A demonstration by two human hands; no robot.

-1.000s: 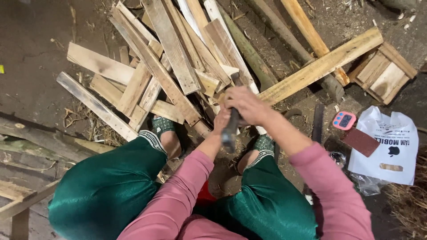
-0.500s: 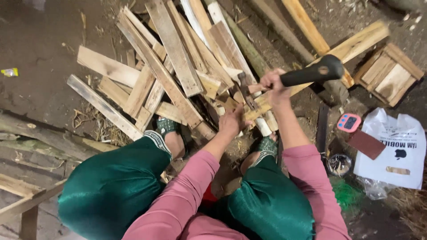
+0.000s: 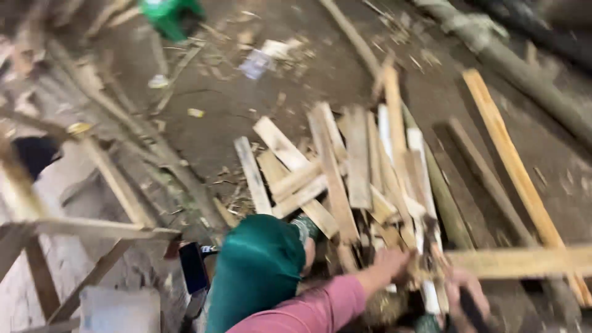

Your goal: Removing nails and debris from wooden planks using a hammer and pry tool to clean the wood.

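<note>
Now the view has swung hard to the left and up since half a second ago: the white bag and pink gadget that lay on the right are gone from sight, and a green object (image 3: 169, 15) at the top edge and a pale wooden frame (image 3: 92, 231) on the left have come in. The hammer, raised high at the right a moment back, has come down; the right hand (image 3: 465, 296) sits low at the bottom edge, closed around a dark handle (image 3: 472, 314), though blur hides the head. That reads as a blow just landed or landing. The left hand (image 3: 394, 265) is down on the splintered wood scrap (image 3: 425, 271), fingers curled over it, pinning it to the ground just beside the right hand. That scrap looks pale, frayed and split at the end, lying at the near foot of the pile of planks (image 3: 345, 179), which fans out across the dirt floor (image 3: 216, 117). A long yellow plank (image 3: 524, 262) crosses just behind both hands. The green knee (image 3: 256, 265) fills the bottom centre.
</note>
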